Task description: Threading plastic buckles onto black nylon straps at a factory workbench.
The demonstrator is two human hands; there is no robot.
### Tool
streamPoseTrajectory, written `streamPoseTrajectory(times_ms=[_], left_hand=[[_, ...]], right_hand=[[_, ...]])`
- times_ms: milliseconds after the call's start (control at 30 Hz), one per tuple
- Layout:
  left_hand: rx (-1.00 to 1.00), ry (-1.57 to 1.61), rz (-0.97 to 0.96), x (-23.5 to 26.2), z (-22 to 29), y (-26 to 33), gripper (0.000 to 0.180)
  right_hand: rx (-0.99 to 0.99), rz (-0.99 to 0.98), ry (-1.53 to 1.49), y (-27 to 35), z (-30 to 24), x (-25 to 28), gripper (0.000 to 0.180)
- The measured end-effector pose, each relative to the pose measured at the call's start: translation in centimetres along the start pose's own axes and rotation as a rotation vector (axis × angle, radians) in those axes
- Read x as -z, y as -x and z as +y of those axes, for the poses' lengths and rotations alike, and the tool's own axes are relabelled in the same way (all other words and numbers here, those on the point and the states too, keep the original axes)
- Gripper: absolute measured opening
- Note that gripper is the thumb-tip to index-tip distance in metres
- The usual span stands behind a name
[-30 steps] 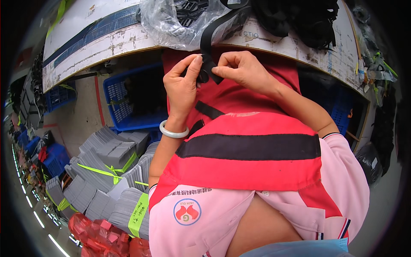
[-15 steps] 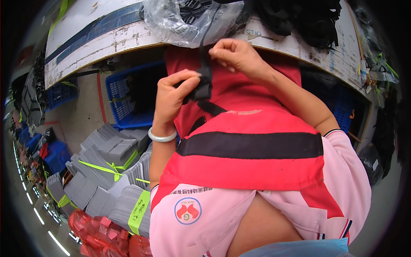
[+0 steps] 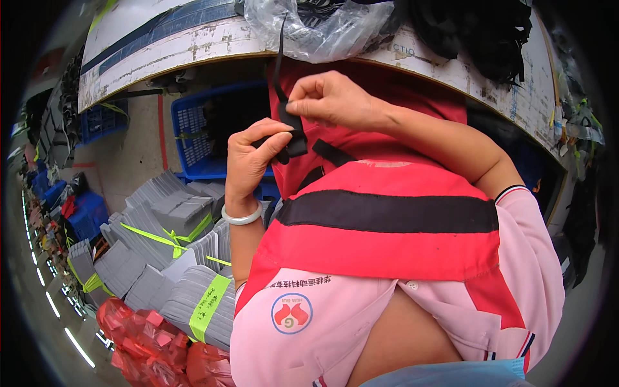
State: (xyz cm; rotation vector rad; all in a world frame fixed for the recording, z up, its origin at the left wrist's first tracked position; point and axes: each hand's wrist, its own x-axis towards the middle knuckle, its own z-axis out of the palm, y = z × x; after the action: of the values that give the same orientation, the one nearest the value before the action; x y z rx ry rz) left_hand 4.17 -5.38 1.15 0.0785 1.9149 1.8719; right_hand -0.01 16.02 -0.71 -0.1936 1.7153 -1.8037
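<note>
Both my hands work on a black strap [image 3: 279, 71] in front of my red apron [image 3: 387, 258]. My left hand [image 3: 248, 155], with a pale bangle [image 3: 242, 215] on its wrist, pinches a folded black strap piece [image 3: 296, 143] between thumb and fingers. Just above and to its right, my right hand [image 3: 332, 100] has its fingertips closed on the wider end of the strap. From there a narrow length runs up to the clear plastic bag [image 3: 322, 32] at the table edge, which has black pieces inside. The fingers partly hide how the strap pieces join.
A worn white table [image 3: 200, 48] spans the far side, with black items [image 3: 474, 32] heaped at its right. Below it stands a blue basket [image 3: 191, 138]. Bundled grey sheets [image 3: 164, 213] tied with green strips lie at lower left, above red plastic bags [image 3: 151, 342].
My right hand has come down and left, closing on the strap beside my left hand. The left hand has dropped slightly lower. The view has shifted a little.
</note>
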Motion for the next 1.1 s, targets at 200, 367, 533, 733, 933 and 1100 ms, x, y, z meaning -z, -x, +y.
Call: streamPoseTrajectory(times_ms=[200, 367, 533, 733, 933, 1100], left_hand=[[0.108, -0.360, 0.381, 6.2, -1.3, 3.5, 0.013], [0.070, -0.226, 0.812, 7.7, -3.3, 3.2, 0.024], [-0.117, 0.089, 0.542, -1.5, -3.3, -2.3, 0.019], [-0.112, 0.408, 0.420, -4.1, -2.7, -4.9, 0.022], [0.090, 0.372, 0.099, -4.6, -2.2, -4.8, 0.019], [0.071, 0.642, 0.189, -6.9, -2.7, -5.7, 0.014]], right_hand=[[-0.133, 0.050, -0.050, -0.5, 2.1, 2.5, 0.021], [-0.204, -0.017, 0.069, 0.5, 2.8, 1.8, 0.022], [-0.015, -0.099, 0.225, 0.4, 0.4, -1.0, 0.022], [-0.075, -0.006, 0.028, 1.5, 0.5, 1.2, 0.022], [-0.026, 0.057, -0.113, 2.4, 0.7, 3.5, 0.022], [0.060, 0.014, 0.072, 2.3, -0.7, 4.4, 0.020]])
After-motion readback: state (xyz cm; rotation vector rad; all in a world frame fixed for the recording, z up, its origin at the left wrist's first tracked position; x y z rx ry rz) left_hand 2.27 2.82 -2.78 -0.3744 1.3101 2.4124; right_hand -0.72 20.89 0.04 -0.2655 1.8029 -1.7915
